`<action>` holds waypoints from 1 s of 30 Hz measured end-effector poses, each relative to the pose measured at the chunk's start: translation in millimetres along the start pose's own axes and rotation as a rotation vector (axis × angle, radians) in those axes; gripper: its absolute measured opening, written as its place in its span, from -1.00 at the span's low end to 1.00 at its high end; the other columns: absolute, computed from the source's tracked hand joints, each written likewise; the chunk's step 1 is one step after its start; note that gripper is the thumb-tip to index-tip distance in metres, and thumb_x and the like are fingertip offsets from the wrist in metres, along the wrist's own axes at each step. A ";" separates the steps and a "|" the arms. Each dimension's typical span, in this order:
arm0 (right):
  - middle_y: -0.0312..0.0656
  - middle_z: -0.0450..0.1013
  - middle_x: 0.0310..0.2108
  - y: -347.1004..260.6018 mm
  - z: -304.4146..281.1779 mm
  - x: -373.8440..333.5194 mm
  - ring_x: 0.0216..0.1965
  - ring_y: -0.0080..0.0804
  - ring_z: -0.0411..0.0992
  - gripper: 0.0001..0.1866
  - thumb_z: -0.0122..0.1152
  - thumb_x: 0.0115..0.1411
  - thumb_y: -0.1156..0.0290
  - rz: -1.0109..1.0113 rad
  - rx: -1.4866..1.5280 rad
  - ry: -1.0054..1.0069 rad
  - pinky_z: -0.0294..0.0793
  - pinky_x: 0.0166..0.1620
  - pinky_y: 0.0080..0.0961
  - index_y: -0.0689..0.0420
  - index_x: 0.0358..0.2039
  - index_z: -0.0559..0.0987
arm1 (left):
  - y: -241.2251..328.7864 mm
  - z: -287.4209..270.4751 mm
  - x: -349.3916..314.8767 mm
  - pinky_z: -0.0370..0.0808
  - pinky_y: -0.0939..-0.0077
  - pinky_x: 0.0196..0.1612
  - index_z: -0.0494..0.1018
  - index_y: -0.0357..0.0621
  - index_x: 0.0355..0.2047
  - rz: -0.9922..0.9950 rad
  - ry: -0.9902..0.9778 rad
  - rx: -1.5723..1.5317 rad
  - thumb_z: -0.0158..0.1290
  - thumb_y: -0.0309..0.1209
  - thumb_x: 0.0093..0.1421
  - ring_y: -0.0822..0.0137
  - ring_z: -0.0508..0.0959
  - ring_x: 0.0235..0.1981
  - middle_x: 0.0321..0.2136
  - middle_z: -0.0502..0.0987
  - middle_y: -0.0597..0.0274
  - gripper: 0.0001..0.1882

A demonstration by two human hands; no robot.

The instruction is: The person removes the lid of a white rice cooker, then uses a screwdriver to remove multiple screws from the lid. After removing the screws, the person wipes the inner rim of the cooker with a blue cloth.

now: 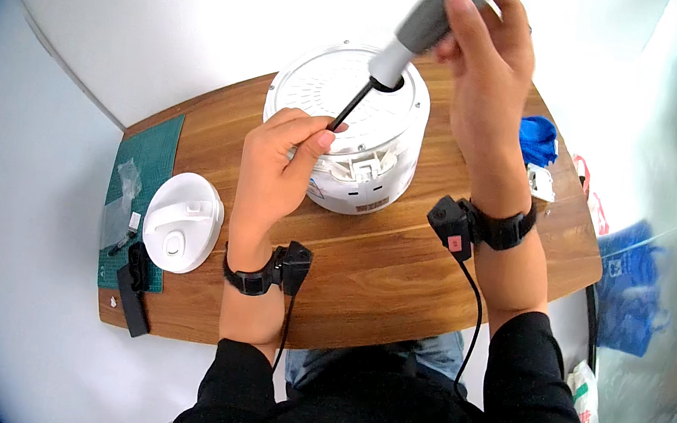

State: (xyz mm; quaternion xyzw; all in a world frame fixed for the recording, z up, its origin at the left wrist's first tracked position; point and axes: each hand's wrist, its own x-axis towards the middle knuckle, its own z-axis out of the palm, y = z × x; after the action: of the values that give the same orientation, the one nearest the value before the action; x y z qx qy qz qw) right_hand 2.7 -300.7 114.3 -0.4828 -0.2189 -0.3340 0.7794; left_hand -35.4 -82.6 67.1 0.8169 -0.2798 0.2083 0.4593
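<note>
Head view shows you with both hands busy on one tool. Your right hand (pixel 492 73) grips the thick handle of a long grey-and-white plastic screwdriver (pixel 389 63), fingers wrapped round it; the handle is a little blurred. Your left hand (pixel 276 163) is closed in a pinch, thumb and forefinger at the lower end of the thin black shaft (pixel 353 104). The tip is hidden there, so I cannot tell whether you also pinch something small.

The relation which matters is this one — the long axis of the screwdriver runs from 1 o'clock, where the handle is, down to 7 o'clock, where the tip is. It slants over the big round white plastic appliance (pixel 382 126), which stands on the brown wooden table (pixel 400 265) at 12 o'clock from your body, its vented face upward. Your left hand is the nearer one, with fingertips at the 7 o'clock side of that face; your right hand is higher, well apart, at 1 o'clock from the left. Whether the left fingertips touch the face, I cannot tell.

Toward 8 o'clock from the appliance, the oval white plastic lid (pixel 177 222) lies partly on the green cutting mat (pixel 159 136).
</note>
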 end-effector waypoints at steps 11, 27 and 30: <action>-0.27 0.52 -0.43 13.5 22.6 0.8 -0.44 -0.65 0.40 -0.60 0.42 0.26 0.19 -0.016 -0.349 -0.392 0.40 -0.39 -0.63 0.30 -0.14 0.61 | 5.6 27.1 10.3 0.44 0.47 -0.39 0.73 -0.18 -0.24 -0.198 0.048 -0.099 0.34 -0.48 0.10 0.34 0.55 -0.48 -0.44 0.66 0.05 -0.81; -0.36 0.41 -0.52 5.4 29.4 -3.2 -0.50 -0.70 0.30 -0.62 0.43 0.25 0.23 0.002 -0.334 -0.401 0.32 -0.44 -0.64 0.29 -0.11 0.60 | 4.5 26.2 11.3 0.47 0.47 -0.38 0.73 -0.18 -0.26 -0.194 0.047 -0.140 0.36 -0.46 0.09 0.32 0.59 -0.47 -0.46 0.67 0.03 -0.81; -0.35 0.41 -0.53 3.8 30.1 -4.4 -0.51 -0.70 0.30 -0.61 0.43 0.25 0.23 -0.014 -0.355 -0.408 0.31 -0.46 -0.64 0.29 -0.12 0.60 | 5.4 25.6 12.2 0.48 0.46 -0.37 0.73 -0.16 -0.26 -0.171 0.046 -0.090 0.37 -0.44 0.08 0.30 0.60 -0.47 -0.46 0.67 0.02 -0.81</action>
State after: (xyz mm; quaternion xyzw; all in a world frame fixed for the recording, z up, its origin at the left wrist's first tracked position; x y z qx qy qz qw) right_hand 2.0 -271.1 122.2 -0.6677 -0.3125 -0.2684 0.6200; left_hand -27.6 -110.3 65.3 0.8115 -0.2074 0.1741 0.5179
